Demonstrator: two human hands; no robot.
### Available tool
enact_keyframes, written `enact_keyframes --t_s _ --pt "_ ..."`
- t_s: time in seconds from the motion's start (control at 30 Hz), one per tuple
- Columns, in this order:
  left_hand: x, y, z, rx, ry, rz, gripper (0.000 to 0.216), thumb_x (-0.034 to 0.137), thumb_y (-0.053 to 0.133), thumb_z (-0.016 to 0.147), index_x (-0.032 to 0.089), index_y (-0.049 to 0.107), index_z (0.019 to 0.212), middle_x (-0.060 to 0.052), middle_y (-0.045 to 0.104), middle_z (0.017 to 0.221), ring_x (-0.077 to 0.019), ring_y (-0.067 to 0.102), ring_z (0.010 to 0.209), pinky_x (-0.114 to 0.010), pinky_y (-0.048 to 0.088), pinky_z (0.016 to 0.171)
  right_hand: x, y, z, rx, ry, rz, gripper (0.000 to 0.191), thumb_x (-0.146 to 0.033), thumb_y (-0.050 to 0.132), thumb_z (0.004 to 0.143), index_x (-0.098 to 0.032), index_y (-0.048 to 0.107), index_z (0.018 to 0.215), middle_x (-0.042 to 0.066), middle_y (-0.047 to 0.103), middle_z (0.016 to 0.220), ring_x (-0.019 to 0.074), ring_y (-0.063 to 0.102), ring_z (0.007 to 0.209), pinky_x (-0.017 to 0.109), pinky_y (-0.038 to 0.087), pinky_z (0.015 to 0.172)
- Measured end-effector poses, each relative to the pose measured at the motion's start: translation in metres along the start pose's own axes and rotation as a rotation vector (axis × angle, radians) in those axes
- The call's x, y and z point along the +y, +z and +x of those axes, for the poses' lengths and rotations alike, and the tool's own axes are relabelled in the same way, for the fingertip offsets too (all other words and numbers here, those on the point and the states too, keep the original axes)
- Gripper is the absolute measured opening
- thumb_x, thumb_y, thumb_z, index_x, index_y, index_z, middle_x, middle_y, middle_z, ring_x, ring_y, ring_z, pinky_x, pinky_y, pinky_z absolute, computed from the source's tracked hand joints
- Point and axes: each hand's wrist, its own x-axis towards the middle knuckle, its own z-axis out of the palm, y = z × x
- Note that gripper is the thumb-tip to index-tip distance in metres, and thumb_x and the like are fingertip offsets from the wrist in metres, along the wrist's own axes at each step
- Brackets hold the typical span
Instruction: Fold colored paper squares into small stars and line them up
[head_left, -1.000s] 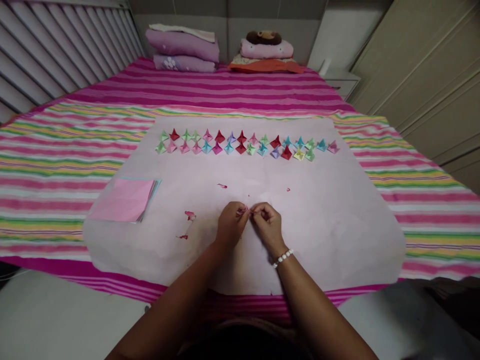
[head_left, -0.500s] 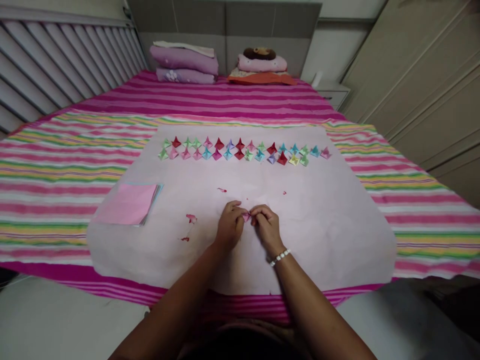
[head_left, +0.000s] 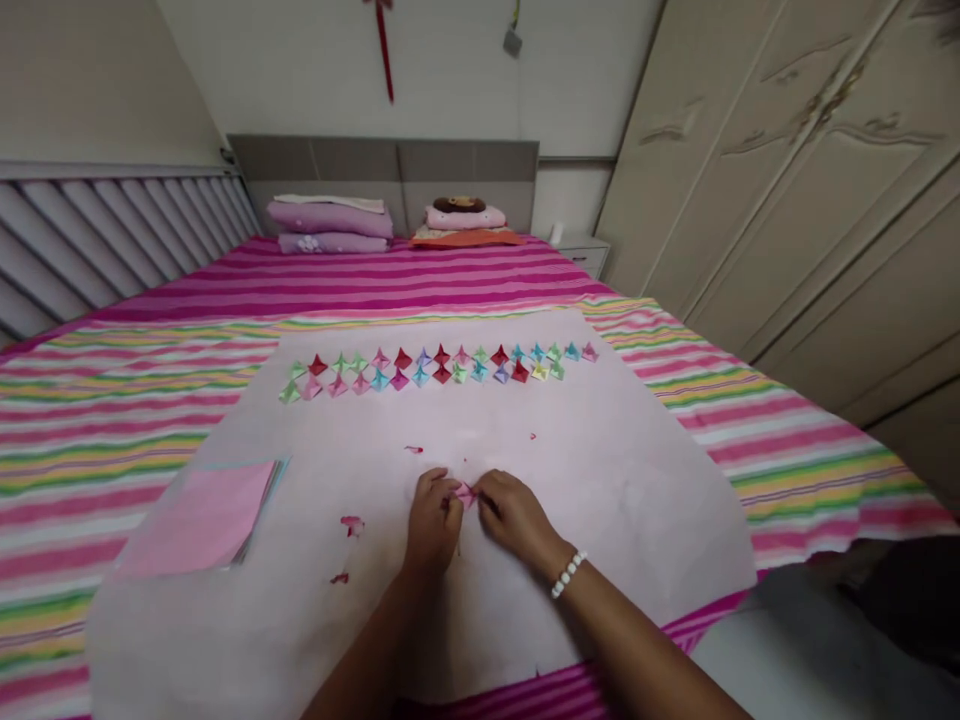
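Observation:
A small pink folded paper piece (head_left: 466, 494) rests on the pale pink sheet (head_left: 615, 500) spread over the bed. My left hand (head_left: 433, 522) pinches its left side and my right hand (head_left: 510, 515), with a white bead bracelet at the wrist, pinches its right side. Both hands have curled fingers pressed on the piece. Beyond them lie two rows of several small folded paper stars (head_left: 439, 366) in red, pink, green, blue and yellow.
A stack of square coloured paper (head_left: 206, 515), pink on top, lies to the left. Small red paper scraps (head_left: 351, 524) dot the sheet. Striped bedspread (head_left: 112, 400) all around; folded bedding (head_left: 330, 222) at the headboard; wardrobe doors (head_left: 787, 200) on the right.
The camera has tilted upward, so the wall and headboard now show. My hands stay together on the pink piece, now pressed lower against the sheet.

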Motion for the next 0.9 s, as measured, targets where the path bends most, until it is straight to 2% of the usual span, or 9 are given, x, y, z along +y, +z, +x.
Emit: enact_keyframes --t_s 0.13,0.2,0.27,0.37,0.47,0.57,0.63,0.77,0.9 --pt "0.001 -0.005 0.004 0.019 -0.049 -0.06 0.025 0.022 0.05 0.082 0.016 0.064 0.102 -0.012 0.058 0.109 -0.0206 0.064 0.089 -0.032 0.057 0.066 -0.003 -0.006 0.005 -0.034 -0.038 -0.079 0.021 -0.002 0.053 0.075 -0.021 0.062 0.071 0.002 0.062 0.072 0.0185 0.056 0.072 0.029 0.044 0.068" --pt "-0.001 -0.007 0.005 0.055 -0.15 -0.151 0.031 0.029 0.052 0.083 0.017 0.061 0.11 -0.013 0.057 0.112 -0.0204 0.064 0.09 -0.032 0.057 0.067 -0.001 -0.012 0.008 -0.01 -0.028 -0.106 0.02 -0.004 0.055 0.076 -0.021 0.064 0.071 0.001 0.063 0.071 0.0168 0.058 0.07 0.026 0.045 0.066" --pt "-0.004 -0.008 0.006 0.063 -0.232 -0.21 0.034 0.034 0.054 0.082 0.017 0.06 0.11 -0.012 0.058 0.112 -0.0214 0.064 0.092 -0.033 0.057 0.069 0.006 -0.025 0.015 0.052 0.01 -0.134 0.018 -0.006 0.057 0.076 -0.022 0.065 0.072 0.0 0.065 0.07 0.0152 0.059 0.066 0.025 0.045 0.063" --pt "-0.01 -0.005 0.006 0.036 -0.3 -0.232 0.035 0.04 0.058 0.078 0.017 0.062 0.104 -0.011 0.061 0.109 -0.0235 0.065 0.094 -0.034 0.057 0.071 0.03 -0.059 0.031 0.22 0.122 -0.2 0.017 -0.011 0.054 0.078 -0.021 0.066 0.071 0.0 0.066 0.069 0.0147 0.059 0.06 0.024 0.044 0.057" --pt "-0.011 -0.001 0.005 0.042 -0.305 -0.206 0.034 0.042 0.06 0.075 0.018 0.063 0.098 -0.009 0.062 0.106 -0.0248 0.064 0.095 -0.034 0.057 0.07 0.065 -0.103 0.054 0.4 0.255 -0.301 0.016 -0.018 0.052 0.081 -0.02 0.066 0.072 0.002 0.067 0.069 0.017 0.059 0.061 0.026 0.044 0.056" --pt "-0.009 0.002 0.004 0.067 -0.286 -0.178 0.033 0.043 0.058 0.074 0.019 0.063 0.096 -0.009 0.062 0.106 -0.0252 0.063 0.094 -0.034 0.056 0.067 0.096 -0.138 0.078 0.487 0.389 -0.405 0.016 -0.021 0.055 0.083 -0.018 0.066 0.072 0.004 0.068 0.07 0.0193 0.062 0.067 0.029 0.045 0.06" --pt "-0.008 0.004 0.003 0.065 -0.282 -0.161 0.034 0.042 0.058 0.073 0.019 0.063 0.097 -0.009 0.061 0.107 -0.0256 0.062 0.095 -0.034 0.056 0.065 0.111 -0.152 0.091 0.481 0.468 -0.463 0.015 -0.025 0.057 0.086 -0.016 0.066 0.077 0.005 0.068 0.077 0.0194 0.063 0.073 0.031 0.049 0.067" --pt "-0.009 0.005 0.002 0.069 -0.275 -0.141 0.034 0.043 0.058 0.073 0.019 0.063 0.096 -0.009 0.06 0.106 -0.0256 0.062 0.093 -0.036 0.057 0.064 0.128 -0.16 0.109 0.416 0.582 -0.544 0.025 -0.031 0.055 0.092 -0.017 0.059 0.112 0.008 0.062 0.113 0.0194 0.063 0.093 0.04 0.053 0.08" --pt "-0.01 0.004 0.001 0.077 -0.28 -0.132 0.034 0.044 0.059 0.072 0.019 0.064 0.095 -0.009 0.062 0.106 -0.0267 0.063 0.093 -0.037 0.057 0.064 0.137 -0.158 0.119 0.378 0.653 -0.602 0.027 -0.03 0.055 0.092 -0.019 0.057 0.117 0.009 0.059 0.12 0.0212 0.061 0.099 0.041 0.053 0.083"
